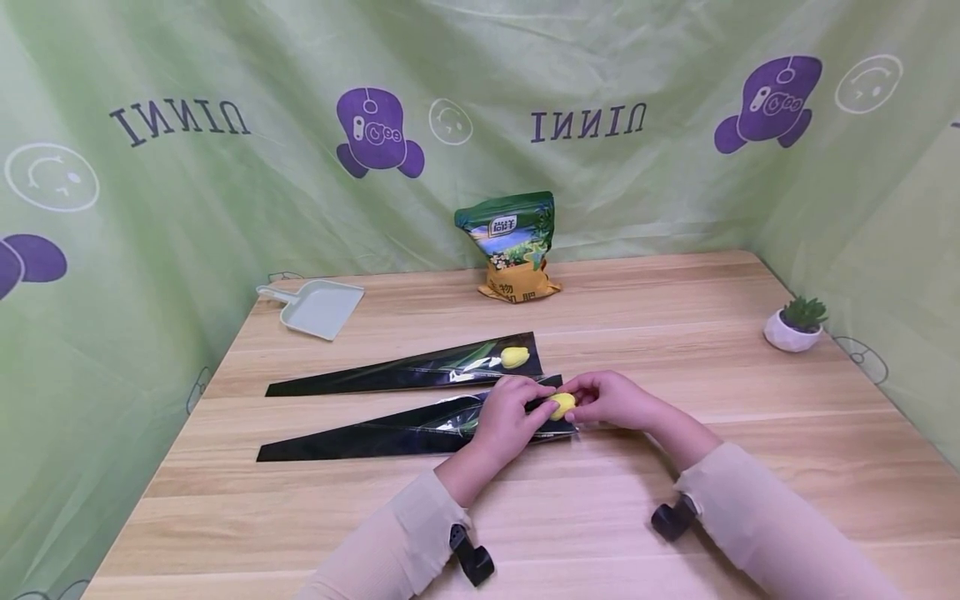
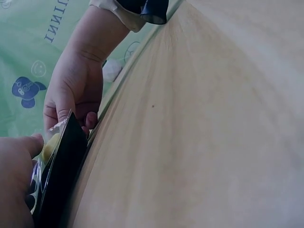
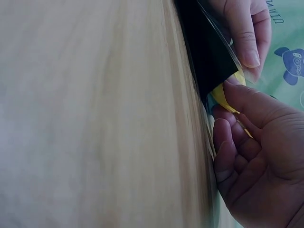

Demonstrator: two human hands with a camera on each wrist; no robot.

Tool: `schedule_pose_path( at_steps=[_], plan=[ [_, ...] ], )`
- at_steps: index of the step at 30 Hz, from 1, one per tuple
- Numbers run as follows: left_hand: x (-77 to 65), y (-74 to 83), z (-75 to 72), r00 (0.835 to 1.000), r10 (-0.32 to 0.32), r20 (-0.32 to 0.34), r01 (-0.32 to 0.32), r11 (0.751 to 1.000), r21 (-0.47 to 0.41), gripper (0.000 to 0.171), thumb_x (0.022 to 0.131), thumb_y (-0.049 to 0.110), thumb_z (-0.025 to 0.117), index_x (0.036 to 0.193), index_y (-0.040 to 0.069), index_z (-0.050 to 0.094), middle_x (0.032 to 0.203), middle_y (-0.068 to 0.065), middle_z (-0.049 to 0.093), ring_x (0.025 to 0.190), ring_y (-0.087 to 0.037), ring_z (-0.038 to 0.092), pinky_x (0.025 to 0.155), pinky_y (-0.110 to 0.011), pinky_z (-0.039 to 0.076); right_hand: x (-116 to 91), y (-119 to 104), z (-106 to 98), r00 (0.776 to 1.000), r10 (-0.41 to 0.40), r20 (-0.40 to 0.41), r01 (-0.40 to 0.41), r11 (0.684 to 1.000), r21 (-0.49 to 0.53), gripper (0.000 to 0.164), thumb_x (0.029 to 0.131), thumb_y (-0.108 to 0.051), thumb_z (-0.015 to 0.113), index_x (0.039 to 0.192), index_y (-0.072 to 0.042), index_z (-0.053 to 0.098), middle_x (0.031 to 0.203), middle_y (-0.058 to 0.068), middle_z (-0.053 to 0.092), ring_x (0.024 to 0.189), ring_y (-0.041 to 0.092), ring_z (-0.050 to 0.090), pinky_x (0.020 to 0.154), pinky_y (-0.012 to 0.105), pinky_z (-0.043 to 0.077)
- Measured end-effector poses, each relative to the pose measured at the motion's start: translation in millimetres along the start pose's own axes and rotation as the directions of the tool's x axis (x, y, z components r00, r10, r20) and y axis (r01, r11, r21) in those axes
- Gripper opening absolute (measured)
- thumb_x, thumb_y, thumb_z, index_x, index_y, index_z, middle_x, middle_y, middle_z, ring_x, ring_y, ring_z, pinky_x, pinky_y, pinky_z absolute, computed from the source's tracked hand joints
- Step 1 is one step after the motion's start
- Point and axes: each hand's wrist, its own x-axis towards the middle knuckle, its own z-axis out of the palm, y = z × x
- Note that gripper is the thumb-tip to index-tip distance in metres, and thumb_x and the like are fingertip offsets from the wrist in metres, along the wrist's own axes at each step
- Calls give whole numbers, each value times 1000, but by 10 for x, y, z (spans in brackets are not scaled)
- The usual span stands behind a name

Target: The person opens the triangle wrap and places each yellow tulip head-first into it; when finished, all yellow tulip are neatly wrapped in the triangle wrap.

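Note:
A yellow tulip (image 1: 562, 406) lies at the wide mouth of the nearer black flower sleeve (image 1: 360, 435), which has a clear film front. My right hand (image 1: 618, 402) pinches the tulip's head between thumb and fingers, as the right wrist view shows with the yellow petals (image 3: 220, 97). My left hand (image 1: 504, 414) holds the sleeve near its mouth, thumb by the flower and fingers at the far edge. In the left wrist view the clear film stands off the black backing (image 2: 59, 175). Behind lies a second black sleeve (image 1: 390, 369) with another yellow tulip (image 1: 514, 357) inside.
A pale dustpan (image 1: 322, 308) lies at the table's back left. A green and orange bag (image 1: 517, 250) stands at the back middle, and a small potted succulent (image 1: 795, 327) at the right edge. Green printed curtain surrounds the wooden table (image 1: 600, 517).

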Motion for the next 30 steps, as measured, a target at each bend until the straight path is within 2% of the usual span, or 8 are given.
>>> schedule_pose_path(
  at_steps=[9,20,26,30],
  plan=[
    [3,12,-6,1000,-14,-16,13,999,-38,24,92,31,69,109,16,76,99,2,73,99,-16,62,87,-30,50,86,6,81,999,-40,-7,40,999,-8,38,81,-15,80,113,3,68,92,7,71,80,12,61,71,21,51],
    [12,-14,14,1000,-2,-28,0,999,-47,22,90,27,71,107,14,77,100,0,73,98,-17,62,86,-31,50,105,-69,165,995,-98,-2,98,995,-37,33,80,-17,81,106,0,71,83,1,70,71,8,56,63,21,47],
    [5,-8,3,1000,11,-25,-12,999,-49,23,89,28,71,106,14,77,98,-1,73,98,-18,62,85,-31,50,98,-61,152,995,-96,9,96,995,-37,35,79,-14,81,108,2,69,86,2,70,78,8,60,70,20,51],
    [4,-3,-4,1000,16,-18,-17,999,-41,24,89,29,71,107,15,77,99,-1,73,98,-18,62,86,-31,50,46,-74,93,998,-56,-3,56,998,-42,40,80,-15,81,114,1,69,91,5,71,83,10,62,73,21,52]
  ],
)
